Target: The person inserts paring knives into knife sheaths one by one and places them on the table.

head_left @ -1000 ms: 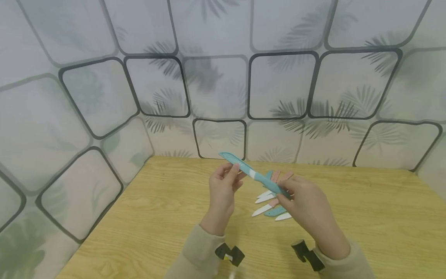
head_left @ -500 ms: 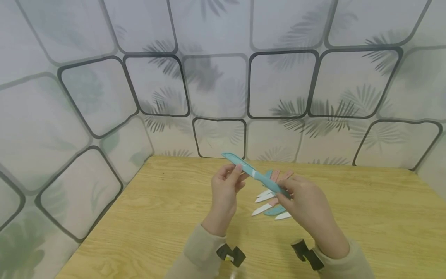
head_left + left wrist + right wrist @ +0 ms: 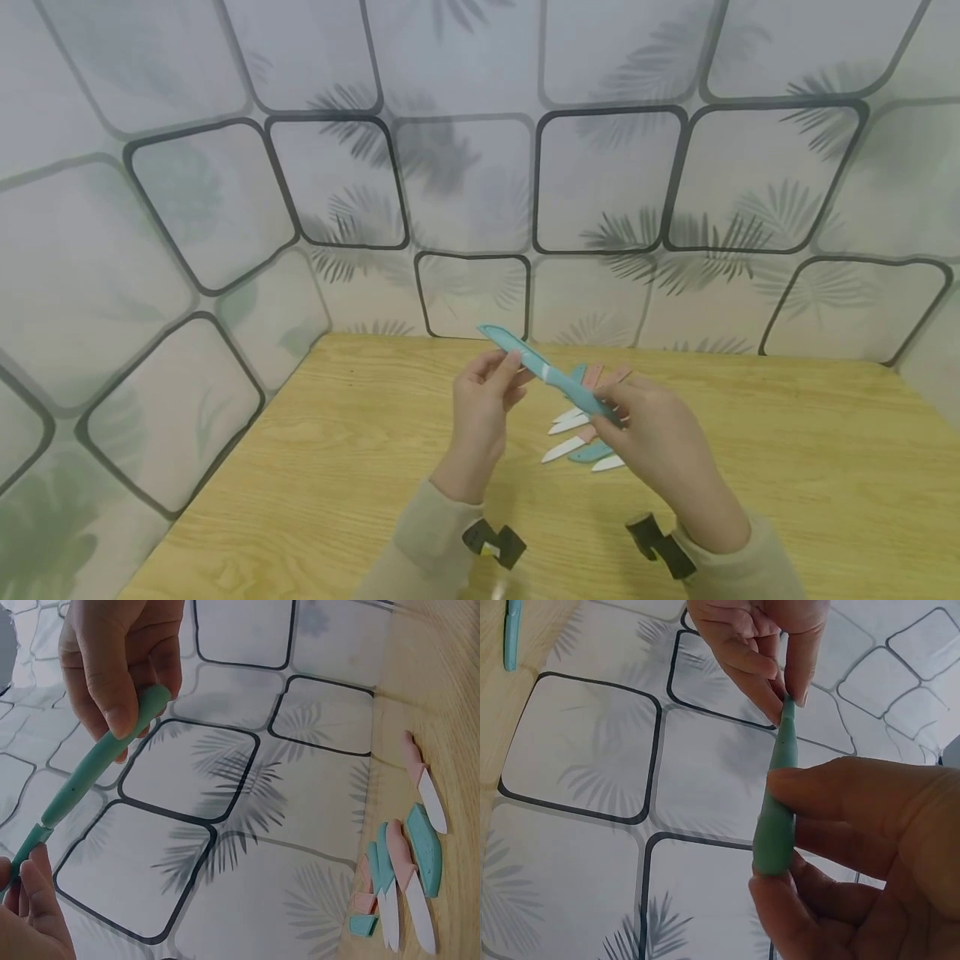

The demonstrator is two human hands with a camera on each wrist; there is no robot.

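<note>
A small knife with a teal handle [image 3: 579, 394] is held up above the table, slanting down to the right. Its blade sits inside a teal sheath [image 3: 510, 343], and a thin white band shows where sheath and handle meet. My left hand [image 3: 482, 408] pinches the sheath between thumb and fingers. My right hand [image 3: 660, 433] grips the rear of the handle, thumb along its side in the right wrist view. Behind and below lie loose knives, among them a pink-handled knife [image 3: 411, 881] with a white blade, and a teal sheath [image 3: 426, 847].
The wooden table [image 3: 300, 467] carries the group of pink and teal knives and sheaths, partly hidden by my right hand. Another pink-handled knife [image 3: 422, 776] lies apart from the cluster. A patterned wall covering [image 3: 465, 183] rises behind the table's far edge and on the left.
The sheath and handle have come closer together, and the white strip of blade between them has narrowed. Both hands keep their hold and barely shift.
</note>
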